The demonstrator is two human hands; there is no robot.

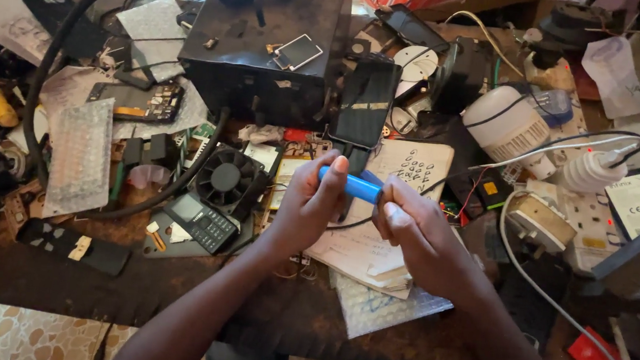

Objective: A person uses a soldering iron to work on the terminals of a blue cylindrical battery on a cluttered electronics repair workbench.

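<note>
Cluttered from edge to edge, the dark table (171, 290) is seen from above, with patterned floor tiles (6, 330) showing at the near left. Nearest the camera, both forearms are brought in over the table's front edge. A blue cylindrical tool (350, 185), a slim pen-like handle, is held between the two hands just above a stack of handwritten paper (376, 247). The left hand (306, 206) is closed around its left end, thumb and fingers (336, 170) pinched tight; the right hand (415, 235) is wrapped over the other end, fingers curled, the tool's far tip hidden beneath them.

Risk is judged to be close at hand: a dark cable (443, 185) runs from the tool toward the right, and a snag on it could tug the tool off line. If the hidden tip is hot or sharp, the paper below could be marked, though that cannot be told.

Just left, a keypad phone (204, 222) and a small black fan (225, 177) lie within elbow range and could be knocked. Farther back, a black smartphone (365, 103) is propped against a black metal box (254, 51), easily toppled by a jolt. Far right, a white bulb (506, 123) and a white power strip (586, 226) are crowded by loose white wire (528, 275).
</note>
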